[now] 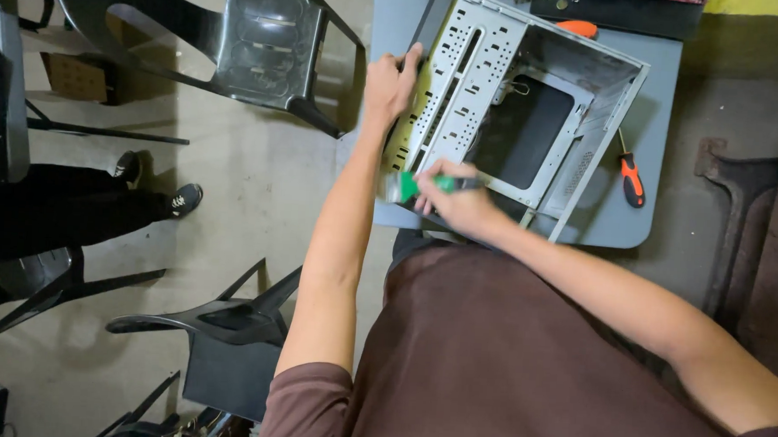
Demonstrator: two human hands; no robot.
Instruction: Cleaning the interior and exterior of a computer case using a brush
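Note:
An open, empty metal computer case [535, 85] lies on a small grey table [616, 220]. My left hand [391, 83] grips the case's left edge near its perforated inner panel [465, 82]. My right hand [458, 195] is closed around a brush with a green handle [425, 185], whose pale bristles point left at the case's near left corner.
An orange-handled screwdriver [631, 178] lies on the table right of the case; another orange handle [577, 28] shows behind it. Dark plastic chairs [257, 38] stand at left, one [227, 321] beside me. Another person's legs and shoes [180, 201] are at far left.

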